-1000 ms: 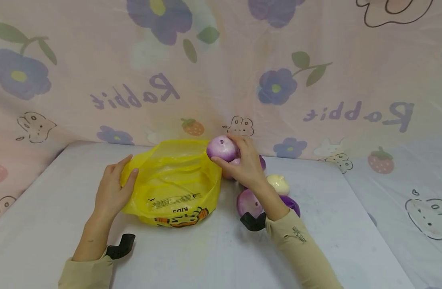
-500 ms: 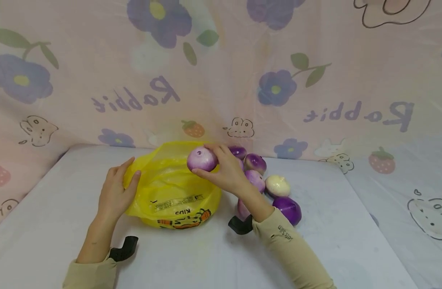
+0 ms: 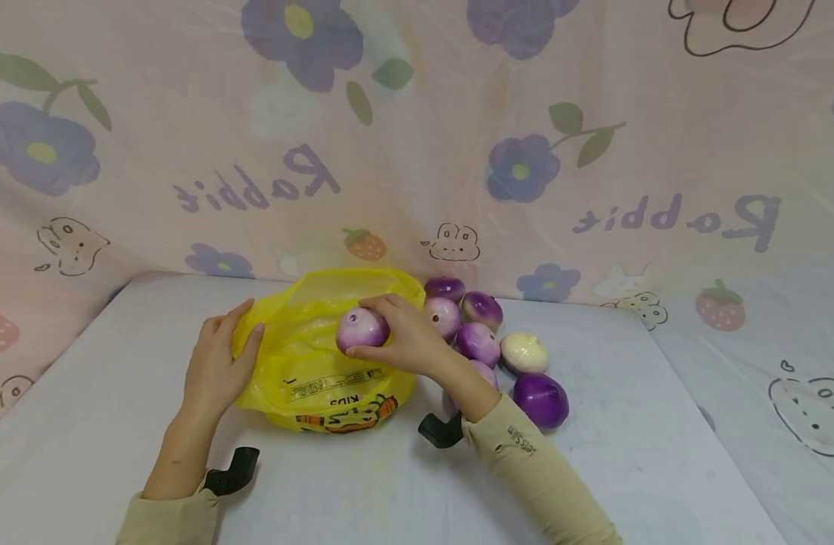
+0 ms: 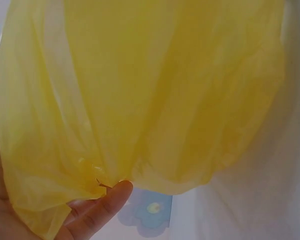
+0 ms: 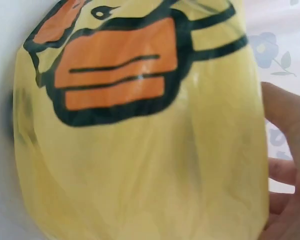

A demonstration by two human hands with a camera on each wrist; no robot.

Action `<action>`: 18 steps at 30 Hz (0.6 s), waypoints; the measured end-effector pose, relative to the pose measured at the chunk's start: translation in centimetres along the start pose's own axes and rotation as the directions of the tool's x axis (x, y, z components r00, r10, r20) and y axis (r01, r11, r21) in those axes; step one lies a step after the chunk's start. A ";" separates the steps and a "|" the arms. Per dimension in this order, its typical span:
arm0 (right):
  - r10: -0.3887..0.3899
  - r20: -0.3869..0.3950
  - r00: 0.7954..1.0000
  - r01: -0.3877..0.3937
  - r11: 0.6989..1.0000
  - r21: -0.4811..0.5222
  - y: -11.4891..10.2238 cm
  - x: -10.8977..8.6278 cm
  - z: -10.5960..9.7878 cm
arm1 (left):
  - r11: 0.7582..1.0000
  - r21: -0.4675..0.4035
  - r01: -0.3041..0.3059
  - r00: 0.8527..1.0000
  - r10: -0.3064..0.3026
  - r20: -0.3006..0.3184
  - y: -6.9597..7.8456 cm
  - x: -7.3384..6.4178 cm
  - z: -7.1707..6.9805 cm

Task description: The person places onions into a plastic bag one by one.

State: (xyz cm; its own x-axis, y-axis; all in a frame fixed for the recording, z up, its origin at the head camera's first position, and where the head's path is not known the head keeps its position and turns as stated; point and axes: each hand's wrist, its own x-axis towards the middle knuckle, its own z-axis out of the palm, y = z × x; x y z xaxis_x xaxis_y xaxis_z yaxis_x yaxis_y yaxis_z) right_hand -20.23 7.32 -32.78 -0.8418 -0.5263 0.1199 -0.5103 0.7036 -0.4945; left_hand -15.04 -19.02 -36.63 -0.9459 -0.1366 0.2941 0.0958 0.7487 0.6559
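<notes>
Yellow bag: inverted "KIDS"; backdrop: mirrored "Rabbit". Left fingers hold bag; right fingers grip onion.

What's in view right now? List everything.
Table: one, white, foreground
Backdrop cloth: one, pink with floral print, behind
Yellow bag: one, yellow with printing, on the table
Held onion: one, light purple, at the bag's opening
Purple onions: six visible, light to dark purple, right of the bag, one partly hidden
Cream onion: one, cream, among those
Wrist pieces: two, black, one per wrist
Sleeves: two, beige, forearms
Left hand: one, gripping the bag's left rim
Right hand: one, holding the held onion
</notes>
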 end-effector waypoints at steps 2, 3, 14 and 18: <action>0.008 0.032 0.999 -0.008 1.000 -0.020 -0.1 0.1 0.3 | 1.000 0.002 0.000 1.000 0.000 0.000 0.0 0.0 0.0; 0.009 0.048 0.999 -0.008 1.000 -0.030 -0.2 0.1 0.4 | 1.000 0.002 0.002 1.000 -0.002 0.001 0.0 0.0 0.0; -0.023 0.111 0.994 0.029 0.998 -0.051 0.0 0.2 1.8 | 1.000 0.005 0.010 1.000 -0.010 -0.003 0.0 0.1 -0.1; -0.027 0.131 0.991 0.034 0.998 -0.053 0.3 0.3 2.2 | 1.000 0.005 0.010 1.000 -0.010 -0.009 -0.2 -0.1 -0.2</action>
State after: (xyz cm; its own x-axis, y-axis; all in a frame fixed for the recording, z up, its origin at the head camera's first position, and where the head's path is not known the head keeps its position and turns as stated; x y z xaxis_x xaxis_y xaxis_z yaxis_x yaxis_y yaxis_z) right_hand -20.23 6.30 -34.77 -0.7975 -0.6031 0.0193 -0.5474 0.7096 -0.4437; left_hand -14.93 -19.28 -36.69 -0.9438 -0.1499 0.2944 0.0851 0.7508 0.6550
